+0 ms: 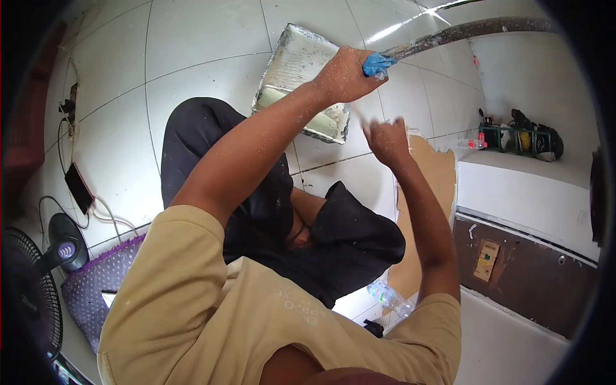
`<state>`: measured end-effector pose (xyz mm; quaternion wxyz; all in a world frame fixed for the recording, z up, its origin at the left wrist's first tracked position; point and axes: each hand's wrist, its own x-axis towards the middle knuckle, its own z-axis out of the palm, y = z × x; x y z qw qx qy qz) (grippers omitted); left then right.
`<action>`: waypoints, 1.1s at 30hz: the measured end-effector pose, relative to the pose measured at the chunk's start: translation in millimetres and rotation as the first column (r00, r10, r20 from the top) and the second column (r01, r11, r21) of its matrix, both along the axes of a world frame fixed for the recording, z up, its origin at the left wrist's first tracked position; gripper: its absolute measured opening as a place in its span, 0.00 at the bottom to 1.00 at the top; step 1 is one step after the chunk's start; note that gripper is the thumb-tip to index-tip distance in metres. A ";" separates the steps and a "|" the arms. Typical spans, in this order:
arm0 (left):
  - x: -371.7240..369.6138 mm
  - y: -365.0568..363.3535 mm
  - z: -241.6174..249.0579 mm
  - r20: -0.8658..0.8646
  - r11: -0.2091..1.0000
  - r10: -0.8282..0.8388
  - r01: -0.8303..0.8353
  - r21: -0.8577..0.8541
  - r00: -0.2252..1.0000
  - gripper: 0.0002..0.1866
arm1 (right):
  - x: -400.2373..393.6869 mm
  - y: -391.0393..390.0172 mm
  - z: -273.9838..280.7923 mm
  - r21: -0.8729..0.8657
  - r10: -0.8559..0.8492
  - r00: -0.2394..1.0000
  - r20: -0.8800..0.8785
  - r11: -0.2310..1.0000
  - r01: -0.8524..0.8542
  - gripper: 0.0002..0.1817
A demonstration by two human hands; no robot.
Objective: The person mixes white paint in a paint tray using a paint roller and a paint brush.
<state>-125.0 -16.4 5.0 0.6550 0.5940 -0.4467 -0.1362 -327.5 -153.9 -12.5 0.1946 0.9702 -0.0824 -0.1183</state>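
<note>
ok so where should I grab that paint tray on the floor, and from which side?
Take the paint tray by its bare rim on the long side facing the open tiles, coming from above. The shallow upper end looks drier; pale paint pools at the deep end nearest the legs, so keep it level. The left hand holds the pole.

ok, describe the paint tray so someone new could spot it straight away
Start at the white tiled floor. Just beyond the person's dark-trousered knee lies the paint tray, a shallow rectangular pan speckled with dried paint, with pale greenish paint pooled at its near end. The left hand is above it, closed round a long pole with a blue grip; it is the only tray on the floor.
</note>
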 end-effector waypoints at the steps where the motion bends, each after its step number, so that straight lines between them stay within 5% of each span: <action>1: 2.7 1.3 1.8 0.028 1.000 0.011 -0.011 -0.006 1.000 0.13 | -5.8 -8.5 -6.8 0.114 -0.158 0.974 -0.165 0.977 0.178 0.24; 3: 5.8 3.9 5.3 0.005 1.000 0.011 -0.010 -0.016 1.000 0.13 | -20.2 -47.6 -29.8 0.149 -0.195 0.978 0.077 0.972 0.182 0.25; 5: 4.7 1.2 2.5 0.010 1.000 0.013 -0.014 0.017 1.000 0.12 | -37.9 -44.9 -8.8 0.630 -0.621 0.633 0.463 0.733 0.258 0.23; 6: 5.0 -2.7 1.2 -0.006 1.000 0.015 -0.015 0.008 1.000 0.13 | -65.7 -70.9 -38.5 0.761 -0.717 0.393 0.576 0.646 0.064 0.21; 7: 7.6 -5.9 1.3 0.001 1.000 0.015 -0.015 0.002 1.000 0.13 | -71.7 -70.4 -56.6 0.757 -0.713 0.389 0.583 0.651 0.058 0.21; 8: 6.5 -8.8 0.4 0.008 0.998 0.060 -0.060 -0.015 0.998 0.13 | -78.7 -58.4 -71.7 0.868 -0.896 -0.110 0.430 0.443 -0.222 0.17; 9: 3.8 -11.5 -0.4 0.014 0.995 0.099 -0.099 -0.028 0.995 0.14 | -87.0 -45.6 -94.3 0.769 -0.875 -0.484 0.018 0.321 -0.552 0.13; 11: 2.9 -12.4 0.9 -0.012 0.992 0.127 -0.127 -0.018 0.992 0.15 | -104.9 -20.1 -188.9 0.943 -0.854 -0.445 -0.270 -0.141 -0.301 0.12; 12: 2.5 -17.9 -5.5 -0.035 0.986 0.142 -0.145 -0.087 0.989 0.15 | -105.3 -6.8 -187.8 0.940 -0.842 -0.463 -0.277 -0.138 -0.312 0.12; 15: 8.0 -13.6 -8.4 -0.027 0.981 0.169 -0.171 -0.095 0.985 0.15 | -92.9 20.7 -152.7 0.758 -0.847 0.055 -0.528 -0.500 -0.419 0.20; 17: 15.3 -14.5 -1.6 0.092 0.966 0.245 -0.236 -0.103 0.965 0.16 | -95.8 4.0 -160.8 0.768 -0.843 -0.302 -0.445 -0.186 -0.613 0.22; 19: 8.7 -13.3 -3.7 0.026 0.981 0.185 -0.183 -0.060 0.982 0.16 | -80.4 8.8 -188.4 0.856 -0.900 -0.022 -0.436 -0.407 -0.318 0.22; 20: 10.6 -15.5 -3.3 0.027 0.979 0.192 -0.190 -0.068 0.981 0.16 | -80.4 -1.6 -188.0 0.859 -0.903 -0.015 -0.429 -0.402 -0.318 0.22; 24: 19.6 -17.3 -6.3 -0.068 0.980 0.188 -0.192 -0.057 0.980 0.16 | -78.8 -26.4 -184.2 0.612 -0.838 -0.056 -0.542 -0.348 -0.711 0.25; 28: 22.6 -15.3 -2.6 -0.014 0.979 0.204 -0.204 0.006 0.979 0.14 | -58.5 31.7 -161.8 0.848 -0.842 0.114 -0.526 -0.530 -0.004 0.23; 29: 15.7 -12.4 -3.3 -0.021 0.980 0.200 -0.200 0.012 0.980 0.14 | -83.6 1.9 -190.5 0.838 -0.935 0.063 -0.349 -0.341 -0.426 0.22; 30: 16.2 -11.1 0.5 -0.026 0.980 0.200 -0.200 0.008 0.979 0.14 | -95.1 -19.2 -203.8 0.834 -0.937 0.070 -0.343 -0.338 -0.436 0.22; 32: 22.5 -7.9 -1.4 -0.030 0.977 0.213 -0.212 0.017 0.977 0.15 | -104.1 -34.1 -216.3 0.827 -0.909 -0.162 -0.383 -0.260 -0.498 0.17; 33: 21.5 -8.8 -4.5 -0.032 0.977 0.211 -0.211 0.006 0.977 0.15 | -94.5 -15.1 -238.2 0.871 -0.898 0.243 -0.367 -0.424 -0.247 0.16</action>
